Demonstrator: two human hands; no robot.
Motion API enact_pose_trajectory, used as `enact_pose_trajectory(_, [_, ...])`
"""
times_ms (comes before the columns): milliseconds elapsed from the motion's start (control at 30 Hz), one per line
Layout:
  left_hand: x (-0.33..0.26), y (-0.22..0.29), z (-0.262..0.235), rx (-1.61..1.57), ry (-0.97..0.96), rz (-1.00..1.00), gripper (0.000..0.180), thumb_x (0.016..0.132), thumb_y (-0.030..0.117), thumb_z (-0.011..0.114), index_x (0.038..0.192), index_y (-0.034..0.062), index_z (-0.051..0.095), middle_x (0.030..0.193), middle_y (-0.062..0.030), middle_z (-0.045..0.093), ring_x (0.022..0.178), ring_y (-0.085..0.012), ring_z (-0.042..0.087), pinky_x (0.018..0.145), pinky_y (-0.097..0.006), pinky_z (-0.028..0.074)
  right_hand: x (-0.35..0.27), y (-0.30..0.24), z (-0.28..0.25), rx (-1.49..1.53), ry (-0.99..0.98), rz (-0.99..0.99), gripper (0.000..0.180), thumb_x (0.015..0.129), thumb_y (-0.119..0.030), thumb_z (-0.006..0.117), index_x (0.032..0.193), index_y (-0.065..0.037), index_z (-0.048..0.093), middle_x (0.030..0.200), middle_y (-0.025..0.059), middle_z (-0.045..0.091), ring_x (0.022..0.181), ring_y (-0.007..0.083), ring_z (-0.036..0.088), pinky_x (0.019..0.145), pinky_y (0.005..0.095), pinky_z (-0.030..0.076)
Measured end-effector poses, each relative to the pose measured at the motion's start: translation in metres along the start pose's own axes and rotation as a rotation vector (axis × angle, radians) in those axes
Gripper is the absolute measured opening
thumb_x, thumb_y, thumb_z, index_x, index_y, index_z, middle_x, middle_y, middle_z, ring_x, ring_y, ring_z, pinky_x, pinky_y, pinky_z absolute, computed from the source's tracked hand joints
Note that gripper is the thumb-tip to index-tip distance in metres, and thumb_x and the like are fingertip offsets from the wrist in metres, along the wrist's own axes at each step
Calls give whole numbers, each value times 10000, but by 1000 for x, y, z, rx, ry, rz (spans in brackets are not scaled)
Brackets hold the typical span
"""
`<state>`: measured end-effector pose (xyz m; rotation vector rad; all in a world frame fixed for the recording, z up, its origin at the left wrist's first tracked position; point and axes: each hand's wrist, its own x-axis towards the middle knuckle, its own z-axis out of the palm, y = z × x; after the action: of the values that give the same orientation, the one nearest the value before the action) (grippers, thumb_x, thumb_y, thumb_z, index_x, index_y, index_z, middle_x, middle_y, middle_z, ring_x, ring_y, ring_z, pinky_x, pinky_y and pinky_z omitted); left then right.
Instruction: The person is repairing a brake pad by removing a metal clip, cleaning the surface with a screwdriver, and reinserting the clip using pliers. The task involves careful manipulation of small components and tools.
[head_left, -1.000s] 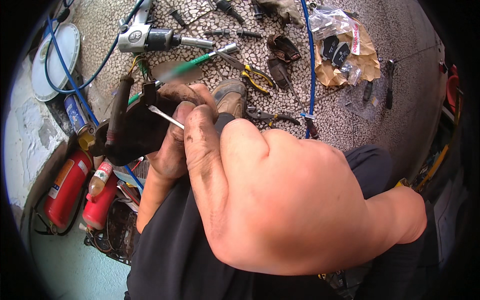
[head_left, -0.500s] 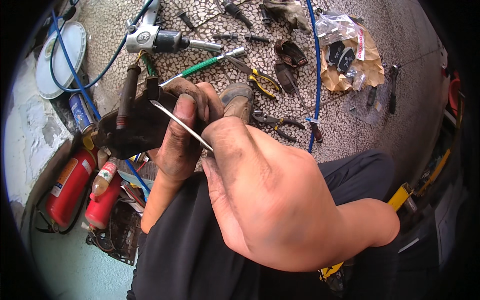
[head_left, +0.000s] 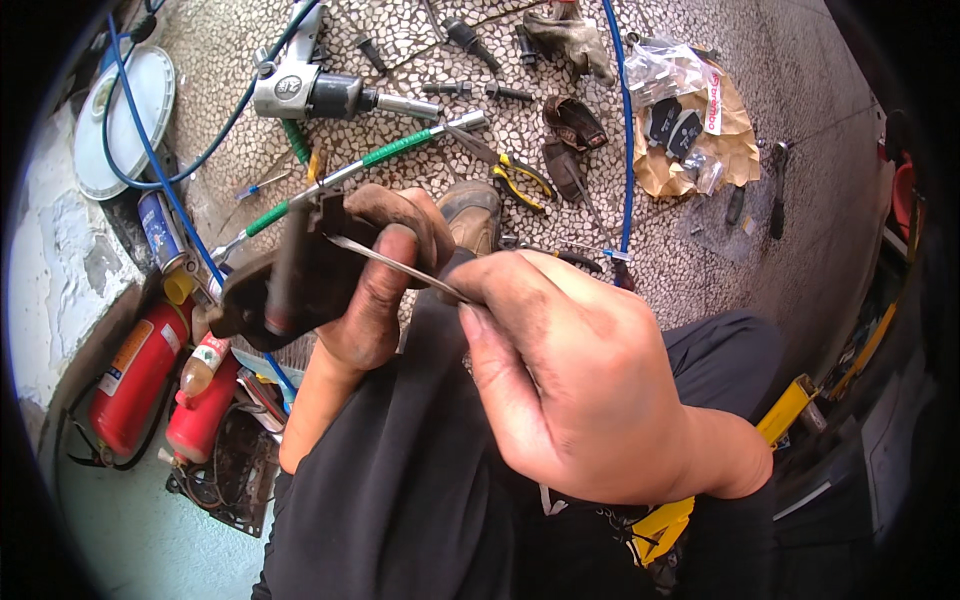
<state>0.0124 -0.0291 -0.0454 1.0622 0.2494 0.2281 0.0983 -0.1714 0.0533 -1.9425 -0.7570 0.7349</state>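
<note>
My left hand [head_left: 372, 305] is wrapped round a dark, greasy brake caliper bracket [head_left: 243, 298], its thumb lying along the near side. A pin-like cylinder [head_left: 287, 265], smeared by motion, stands out from the bracket. My right hand [head_left: 590, 380] pinches a thin, flat-tipped screwdriver [head_left: 408, 268] between thumb and forefinger; its handle is hidden in the palm. The screwdriver's tip lies at the bracket's edge, close to my left thumb; whether it touches cannot be made out.
Beyond my hands lie an impact wrench [head_left: 310, 92], a green-sleeved bar [head_left: 395, 150], yellow-handled pliers [head_left: 525, 180] and several bolts. Brake pads [head_left: 672, 128] rest on brown paper [head_left: 740, 160] at right, past a blue hose [head_left: 627, 130]. Red fire extinguishers [head_left: 135, 380] stand at left.
The bracket has shifted a little right and nearer to me in my left hand. My right hand has moved right with the screwdriver, whose tip has come along with the bracket's edge.
</note>
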Motion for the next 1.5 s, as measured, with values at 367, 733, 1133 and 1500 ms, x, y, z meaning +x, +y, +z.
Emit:
enact_pose_trajectory(367, [2, 7, 10, 383, 25, -7, 354, 947, 384, 621, 836, 65, 514, 714, -76, 516, 668, -142, 470, 587, -271, 348, -16, -2, -10, 397, -122, 286, 116, 905, 27, 578, 1006, 40, 634, 744, 87, 606, 631, 139, 586, 585, 284, 466])
enact_pose_trajectory(733, [1, -3, 5, 108, -66, -26, 213, 964, 247, 582, 922, 52, 507, 766, -59, 516, 732, -161, 491, 653, -310, 383, -12, -14, -9, 201, -71, 179, 166, 886, 27, 616, 1046, 67, 638, 830, 172, 664, 682, 268, 686, 628, 312, 532])
enact_pose_trajectory(1133, [-21, -6, -17, 531, -77, -423, 510, 936, 254, 578, 1323, -71, 509, 1211, -142, 609, 1073, -207, 564, 955, -327, 420, -117, 245, -5, -603, -151, 779, 154, 788, -93, 627, 854, 17, 713, 876, 252, 679, 836, 421, 671, 807, 483, 538])
enact_pose_trajectory(1500, [-41, 2, -33, 809, 54, -666, 392, 919, 191, 684, 1211, -65, 628, 1106, -130, 699, 1012, -196, 654, 913, -320, 489, -131, 293, 6, -730, 39, 984, 527, 768, -174, 669, 1214, 66, 520, 1070, 248, 621, 1030, 397, 623, 906, 448, 509])
